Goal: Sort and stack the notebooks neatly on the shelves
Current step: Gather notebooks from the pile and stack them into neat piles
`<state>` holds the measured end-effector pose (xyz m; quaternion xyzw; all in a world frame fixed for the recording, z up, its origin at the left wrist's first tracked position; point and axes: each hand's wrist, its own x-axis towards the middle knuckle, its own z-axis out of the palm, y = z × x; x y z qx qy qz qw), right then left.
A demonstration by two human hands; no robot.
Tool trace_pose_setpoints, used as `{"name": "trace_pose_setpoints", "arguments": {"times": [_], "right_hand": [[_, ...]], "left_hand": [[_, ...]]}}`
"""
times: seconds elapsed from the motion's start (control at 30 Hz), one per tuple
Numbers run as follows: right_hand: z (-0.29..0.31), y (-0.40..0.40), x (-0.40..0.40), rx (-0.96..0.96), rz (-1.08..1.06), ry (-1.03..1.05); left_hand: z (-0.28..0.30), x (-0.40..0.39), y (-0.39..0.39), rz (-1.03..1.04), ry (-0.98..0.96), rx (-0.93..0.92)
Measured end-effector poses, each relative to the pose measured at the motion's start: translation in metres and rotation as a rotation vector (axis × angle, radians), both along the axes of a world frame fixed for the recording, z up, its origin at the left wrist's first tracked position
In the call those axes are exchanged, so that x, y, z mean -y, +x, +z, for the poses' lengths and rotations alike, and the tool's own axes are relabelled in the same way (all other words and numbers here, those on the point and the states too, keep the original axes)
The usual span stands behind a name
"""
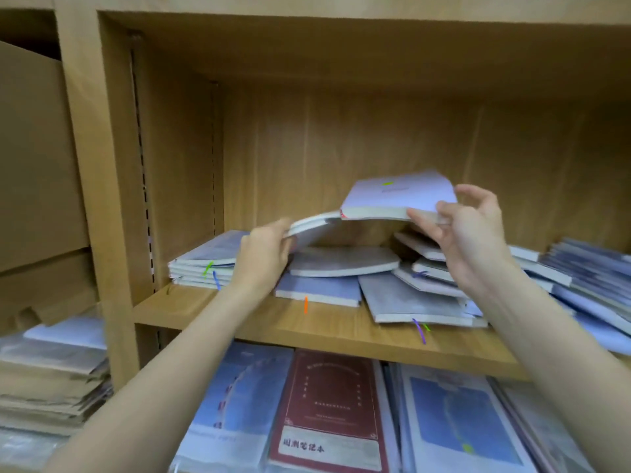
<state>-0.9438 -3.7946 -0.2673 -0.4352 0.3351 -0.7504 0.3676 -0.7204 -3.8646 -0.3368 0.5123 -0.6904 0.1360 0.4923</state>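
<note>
Left hand (264, 256) gripping bent notebooks (312, 225), right hand (467, 230) holding lavender notebook (397, 196), wooden shelf (239, 317)

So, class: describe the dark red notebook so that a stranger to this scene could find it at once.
Start at the wooden shelf board that bears the loose pale notebooks. Look below its front edge, at the row of flat-lying covers. Among the blue-and-white ones, the dark red notebook sits near the middle, the only red cover, with a cream label at its lower edge.

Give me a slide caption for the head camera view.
Both hands lift pale notebooks above untidy piles on a wooden shelf.
</note>
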Motion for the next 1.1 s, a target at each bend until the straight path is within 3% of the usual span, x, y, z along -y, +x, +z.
{"name": "trace_pose_setpoints", "arguments": {"times": [0.2,0.27,0.37,0.47,0.6,0.73,0.97,1.1], "right_hand": [[0.009,0.007,-0.011,0.078,0.000,-0.098],[0.009,0.008,-0.010,0.078,0.004,-0.125],[0.003,0.013,0.000,0.081,0.061,-0.087],[-0.015,0.031,0.019,0.058,0.097,0.025],[-0.059,0.058,0.045,-0.023,0.149,0.287],[-0.078,0.059,0.055,-0.068,0.225,0.461],[-0.078,0.060,0.058,-0.258,0.191,0.498],[-0.076,0.053,0.052,-0.709,-0.025,0.426]], "left_hand": [[0.041,-0.001,-0.003,-0.104,-0.191,-0.388],[0.065,-0.007,-0.007,-0.161,-0.292,-0.428],[0.086,-0.014,-0.005,-0.154,-0.375,-0.321],[0.065,-0.013,0.015,-0.059,-0.357,-0.114],[0.007,-0.008,0.055,0.068,-0.169,0.039],[-0.030,0.001,0.079,0.071,0.001,0.361],[-0.045,0.003,0.087,0.149,0.040,0.255],[-0.054,0.000,0.100,0.213,0.109,0.087]]}}
